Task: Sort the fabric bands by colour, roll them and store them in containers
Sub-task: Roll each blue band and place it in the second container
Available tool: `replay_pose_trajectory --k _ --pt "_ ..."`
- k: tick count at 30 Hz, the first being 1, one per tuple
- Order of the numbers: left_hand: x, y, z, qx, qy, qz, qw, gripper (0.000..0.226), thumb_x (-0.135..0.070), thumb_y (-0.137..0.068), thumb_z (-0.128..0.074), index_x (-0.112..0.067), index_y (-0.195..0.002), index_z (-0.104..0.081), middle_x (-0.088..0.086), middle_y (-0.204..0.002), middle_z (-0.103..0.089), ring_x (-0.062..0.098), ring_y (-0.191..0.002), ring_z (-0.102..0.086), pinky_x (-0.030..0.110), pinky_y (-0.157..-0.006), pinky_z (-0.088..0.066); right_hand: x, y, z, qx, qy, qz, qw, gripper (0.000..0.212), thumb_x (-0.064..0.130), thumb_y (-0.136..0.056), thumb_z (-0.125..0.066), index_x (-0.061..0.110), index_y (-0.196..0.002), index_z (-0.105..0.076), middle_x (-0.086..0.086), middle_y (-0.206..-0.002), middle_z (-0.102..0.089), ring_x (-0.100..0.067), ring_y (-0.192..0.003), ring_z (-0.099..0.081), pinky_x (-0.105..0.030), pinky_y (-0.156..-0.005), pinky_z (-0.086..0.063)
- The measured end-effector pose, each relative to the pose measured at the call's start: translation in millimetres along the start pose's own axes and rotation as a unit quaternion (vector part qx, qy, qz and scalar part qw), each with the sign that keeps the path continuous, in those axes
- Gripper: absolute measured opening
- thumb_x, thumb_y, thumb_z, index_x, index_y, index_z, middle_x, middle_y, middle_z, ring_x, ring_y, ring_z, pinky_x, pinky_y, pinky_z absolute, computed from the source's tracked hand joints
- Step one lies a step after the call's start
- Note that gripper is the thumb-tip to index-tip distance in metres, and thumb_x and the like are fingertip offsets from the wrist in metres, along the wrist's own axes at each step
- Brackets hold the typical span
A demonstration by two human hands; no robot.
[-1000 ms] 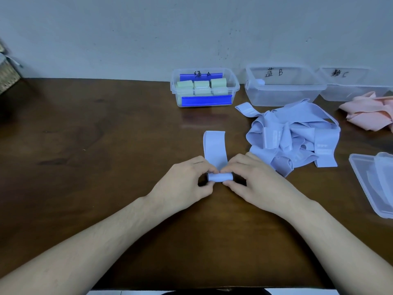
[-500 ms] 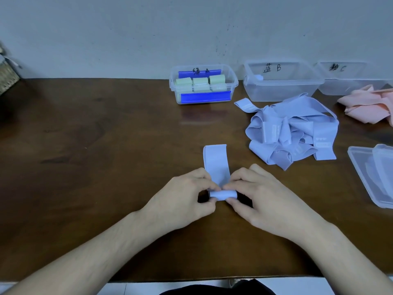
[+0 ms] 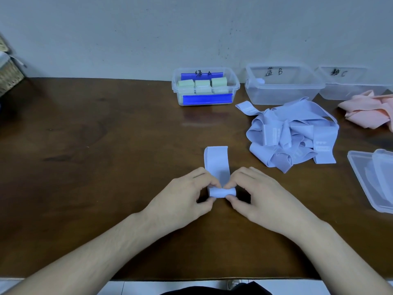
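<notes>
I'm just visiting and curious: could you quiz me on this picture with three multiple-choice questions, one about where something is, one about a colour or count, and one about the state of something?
1. Where is the loose heap of blue bands?
A. In front of the box marked B
B. Inside the wicker basket
C. Under the person's forearms

2. What colour are the rolls in the box marked A?
A. Pink
B. Pale green
C. Black

3. How is the band between the hands?
A. Fully rolled
B. Flat and untouched
C. Partly rolled, its tail flat on the table

Answers: 1 A, the heap lies just before the box marked B. 2 B, pale green rolls sit in a row. 3 C, the left hand and right hand pinch the roll's ends.
</notes>
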State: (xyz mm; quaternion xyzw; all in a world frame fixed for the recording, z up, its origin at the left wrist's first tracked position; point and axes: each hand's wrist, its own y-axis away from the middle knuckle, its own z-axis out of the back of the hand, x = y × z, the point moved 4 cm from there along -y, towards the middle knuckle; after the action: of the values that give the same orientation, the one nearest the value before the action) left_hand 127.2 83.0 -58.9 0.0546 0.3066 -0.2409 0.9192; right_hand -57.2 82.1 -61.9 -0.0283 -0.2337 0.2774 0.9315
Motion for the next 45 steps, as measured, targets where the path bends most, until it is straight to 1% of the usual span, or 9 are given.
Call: replay_pose_trajectory --k 3,8,14,20,27,32,39,42,45 --pt "3.1 -5.2 2.0 -0.003 0.019 0.019 1.000 0.019 -0.024 -0.089 -0.069 -0.033 -0.105 -0.066 -0.020 -0.102 -0.055 0.005 -0.069 -0.051 0.008 -0.063 -0.034 -0.1 -3.4 0.9 0.002 0.009 0.009 1.000 0.013 0.035 -0.089 -0.064 0.033 -0.102 -0.061 0.022 -0.096 -0.052 -0.005 -0.088 -0.044 -0.020 -0.076 -0.039" --pt "8.2 -11.3 5.4 0.006 0.038 0.040 0.998 0.018 -0.028 -0.092 -0.066 -0.031 -0.109 -0.068 -0.019 -0.103 -0.057 -0.011 -0.077 -0.051 0.007 -0.067 -0.035 0.2 -4.9 -0.2 -0.021 0.020 0.018 0.999 0.020 0.033 -0.086 -0.068 0.031 -0.105 -0.064 0.020 -0.102 -0.055 -0.006 -0.086 -0.046 -0.022 -0.077 -0.045" --pt "7.6 -9.5 8.4 -0.037 -0.002 0.005 0.999 0.025 -0.033 -0.090 -0.068 -0.033 -0.114 -0.063 -0.021 -0.113 -0.041 0.010 -0.070 -0.053 0.015 -0.061 -0.042 -4.2 -9.9 -0.9 -0.025 0.016 0.006 1.000 0.018 0.034 -0.088 -0.063 0.029 -0.105 -0.066 0.019 -0.098 -0.057 -0.006 -0.084 -0.048 -0.019 -0.074 -0.042" --pt "5.6 -12.4 3.0 -0.034 -0.019 -0.023 0.999 0.021 -0.023 -0.088 -0.069 -0.029 -0.108 -0.066 -0.017 -0.109 -0.054 0.000 -0.070 -0.050 0.007 -0.063 -0.034 -7.8 -15.2 -0.9 -0.007 0.000 0.004 1.000 0.018 0.036 -0.090 -0.061 0.031 -0.106 -0.066 0.021 -0.098 -0.057 -0.006 -0.088 -0.047 -0.024 -0.079 -0.046" --pt "13.8 -21.0 6.9 -0.037 0.034 0.029 0.998 0.018 -0.026 -0.090 -0.067 -0.032 -0.108 -0.069 -0.020 -0.105 -0.059 -0.001 -0.070 -0.052 0.007 -0.066 -0.035 -12.7 -18.2 -1.2 -0.018 0.025 0.008 0.999 0.026 0.032 -0.089 -0.070 0.031 -0.114 -0.066 0.020 -0.105 -0.056 -0.004 -0.088 -0.044 -0.020 -0.080 -0.042" --pt "11.7 -18.8 8.2 -0.065 -0.014 -0.013 0.998 0.020 -0.027 -0.091 -0.066 -0.030 -0.111 -0.067 -0.018 -0.110 -0.053 0.004 -0.067 -0.051 0.009 -0.061 -0.036 -16.2 -23.0 -2.3 -0.014 0.012 0.002 1.000 0.020 0.033 -0.092 -0.065 0.030 -0.112 -0.066 0.021 -0.104 -0.057 -0.006 -0.089 -0.045 -0.017 -0.079 -0.039" --pt "13.2 -21.2 6.2 -0.075 -0.034 -0.027 0.996 0.021 -0.021 -0.090 -0.069 -0.025 -0.110 -0.069 -0.015 -0.109 -0.060 -0.013 -0.072 -0.049 0.001 -0.064 -0.034 -20.3 -26.5 -2.2 -0.003 0.032 0.002 0.999 0.029 0.036 -0.094 -0.062 0.030 -0.122 -0.066 0.020 -0.109 -0.054 -0.006 -0.091 -0.040 -0.016 -0.083 -0.036" --pt "15.4 -24.3 9.5 -0.074 -0.029 -0.011 0.997 0.023 -0.024 -0.092 -0.066 -0.027 -0.114 -0.070 -0.017 -0.110 -0.059 -0.009 -0.074 -0.051 0.002 -0.067 -0.035 -21.1 -28.6 0.6 0.002 0.039 0.006 0.999 0.036 0.038 -0.091 -0.062 0.032 -0.126 -0.062 0.020 -0.113 -0.051 -0.009 -0.095 -0.044 -0.019 -0.087 -0.038" --pt "18.6 -26.2 7.9 -0.061 -0.038 -0.001 0.997 0.028 -0.029 -0.092 -0.065 -0.028 -0.120 -0.067 -0.019 -0.114 -0.053 0.000 -0.068 -0.051 0.008 -0.064 -0.038 -20.6 -31.1 2.3 0.003 0.022 0.010 1.000 0.029 0.032 -0.090 -0.067 0.031 -0.119 -0.062 0.021 -0.112 -0.052 -0.009 -0.094 -0.045 -0.021 -0.085 -0.040"
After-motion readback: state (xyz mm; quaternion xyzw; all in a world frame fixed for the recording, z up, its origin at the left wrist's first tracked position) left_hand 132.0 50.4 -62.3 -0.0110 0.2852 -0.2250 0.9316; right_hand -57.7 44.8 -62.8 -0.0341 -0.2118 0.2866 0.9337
